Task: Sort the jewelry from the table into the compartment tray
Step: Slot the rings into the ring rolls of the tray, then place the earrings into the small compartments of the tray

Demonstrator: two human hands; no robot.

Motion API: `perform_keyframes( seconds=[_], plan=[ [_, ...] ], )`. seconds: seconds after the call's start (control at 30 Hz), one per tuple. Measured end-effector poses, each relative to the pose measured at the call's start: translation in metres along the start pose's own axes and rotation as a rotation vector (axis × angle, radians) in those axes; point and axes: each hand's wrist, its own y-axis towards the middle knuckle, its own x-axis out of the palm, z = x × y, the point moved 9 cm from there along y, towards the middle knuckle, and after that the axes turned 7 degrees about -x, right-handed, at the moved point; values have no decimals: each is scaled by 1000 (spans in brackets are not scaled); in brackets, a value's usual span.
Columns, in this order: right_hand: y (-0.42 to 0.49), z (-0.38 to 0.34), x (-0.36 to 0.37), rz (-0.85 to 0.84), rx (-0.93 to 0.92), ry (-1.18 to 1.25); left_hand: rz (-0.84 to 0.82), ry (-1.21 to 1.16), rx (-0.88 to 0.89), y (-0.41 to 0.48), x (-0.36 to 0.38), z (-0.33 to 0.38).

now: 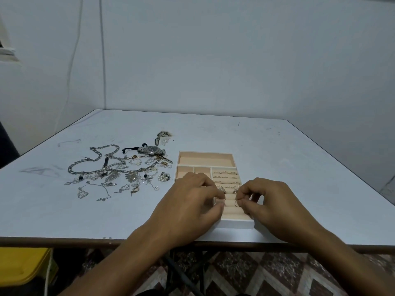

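At far left, below the bench (277, 150) edge, I see a yellow bin (21, 265), cut off by the frame. On the bench's left half lies the unsorted jewelry (115, 174): a heavy chain (94, 159) looped around the back of a tangle of finer silver pieces, too small and interlaced for me to separate. A watch (152, 150) sits at the pile's far right, and a pearl cluster (164, 177) lies just beside the tray (237, 224).

The tray stands right of the pile, near the front edge. Its long far compartment and two small ones on the left look bare, though my left hand (190, 201) covers the small ones' near ends. Rings (225, 173) stand in the far ring rows on the right.

Both hands hover close together over the near ring rows, hiding much of them. The left hand's fingers are curled, thumb and forefinger nearly meeting; whether they pinch anything I cannot tell. The right hand (271, 201) pinches a thin ring (236, 203) at a near row, barely visible at the fingertips.
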Motion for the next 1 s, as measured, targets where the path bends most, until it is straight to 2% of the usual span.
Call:
perform_keyframes(
  seconds=[0.57, 1.0],
  plan=[
    [-9, -9, 8, -76, -102, -146, 10, -49, -2, 0, -4, -7],
    [-5, -12, 8, -99, -63, -208, 32, -55, -4, -3, -8, -18]
  ],
)
